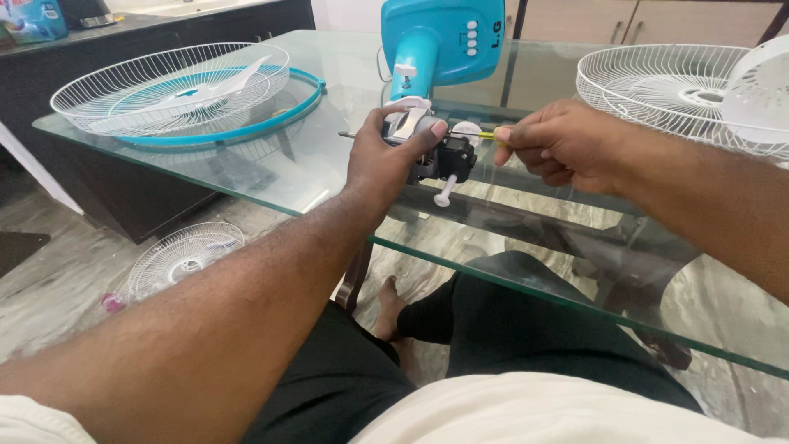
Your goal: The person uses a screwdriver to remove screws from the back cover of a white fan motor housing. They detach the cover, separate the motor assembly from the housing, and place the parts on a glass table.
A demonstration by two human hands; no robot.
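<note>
You are sitting at the glass table, where a white wire fan guard is lying well left of the fan motor and a teal fan base is standing just behind it. Your left hand is wrapping closed around the motor. Your right hand, just right of the motor, is pinching what looks like a yellow-handled screwdriver against it.

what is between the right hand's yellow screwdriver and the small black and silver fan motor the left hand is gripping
Nothing visible. The right hand holds the thin yellow-handled screwdriver, whose shaft runs straight to the black and silver fan motor gripped by the left hand above the glass table.
</note>
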